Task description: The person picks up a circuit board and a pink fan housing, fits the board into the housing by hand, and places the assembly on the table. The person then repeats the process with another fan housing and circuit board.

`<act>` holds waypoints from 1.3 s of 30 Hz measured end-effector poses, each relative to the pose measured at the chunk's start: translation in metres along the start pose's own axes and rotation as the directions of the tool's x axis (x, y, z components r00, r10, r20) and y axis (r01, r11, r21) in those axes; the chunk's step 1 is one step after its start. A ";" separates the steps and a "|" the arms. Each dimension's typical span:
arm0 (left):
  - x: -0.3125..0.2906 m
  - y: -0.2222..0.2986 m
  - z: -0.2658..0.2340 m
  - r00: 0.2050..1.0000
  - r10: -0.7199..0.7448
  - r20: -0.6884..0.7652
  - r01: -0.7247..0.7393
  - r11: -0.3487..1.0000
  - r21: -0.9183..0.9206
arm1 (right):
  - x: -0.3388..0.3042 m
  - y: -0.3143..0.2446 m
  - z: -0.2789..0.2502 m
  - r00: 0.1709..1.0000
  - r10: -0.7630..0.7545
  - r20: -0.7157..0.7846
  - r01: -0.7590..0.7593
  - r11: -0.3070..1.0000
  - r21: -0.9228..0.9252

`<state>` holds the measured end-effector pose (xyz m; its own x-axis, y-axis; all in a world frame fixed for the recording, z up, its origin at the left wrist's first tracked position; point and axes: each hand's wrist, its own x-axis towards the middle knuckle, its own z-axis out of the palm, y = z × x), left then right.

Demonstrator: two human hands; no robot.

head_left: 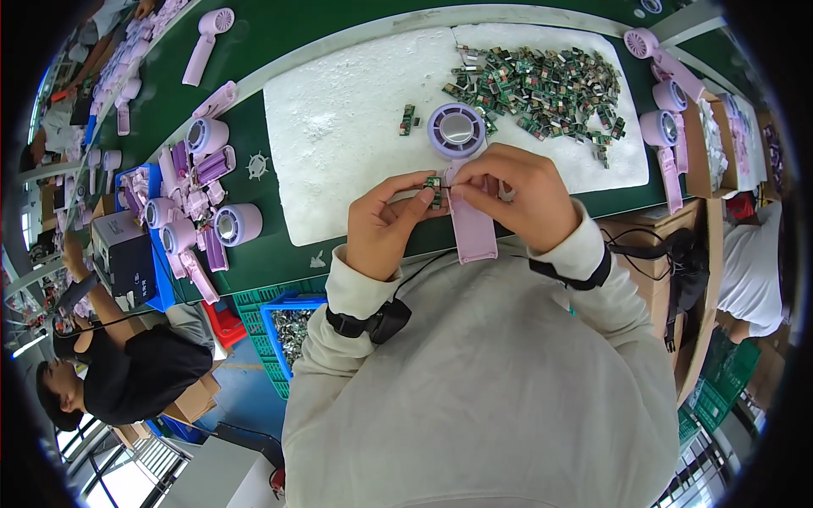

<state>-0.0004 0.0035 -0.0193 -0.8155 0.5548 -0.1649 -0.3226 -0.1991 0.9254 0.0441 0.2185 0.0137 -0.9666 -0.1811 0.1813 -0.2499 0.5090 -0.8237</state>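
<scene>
My left hand (385,218) pinches a small green circuit board (434,188) between thumb and fingers. Close beside it, the fingertips of my right hand (523,193) are pressed together at the neck of a pink handheld fan (476,233); what lies between them is too small to make out, perhaps a thin wire. The fan lies with its round purple head (457,129) away from me and its opened handle pointing toward me. Part of the handle is hidden by my right hand. A lone circuit board (407,119) rests left of the fan head.
A white foam sheet (326,127) covers the bench middle, with a heap of circuit boards (542,85) on its far right. Fan parts (182,199) fill a blue bin at left; more fans (665,127) stand at right. A person (127,364) works at the left.
</scene>
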 end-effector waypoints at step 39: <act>-0.013 -0.007 0.014 0.914 0.404 -0.046 -0.306 0.756 0.578 | -0.001 0.004 0.014 0.951 -0.221 -0.219 0.172 0.960 -0.220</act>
<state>0.0193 0.0090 -0.0186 -0.8974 0.3894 0.2076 0.2831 0.1471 0.9477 0.0450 0.2090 0.0022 -0.8760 -0.1005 0.4716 -0.4191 0.6426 -0.6415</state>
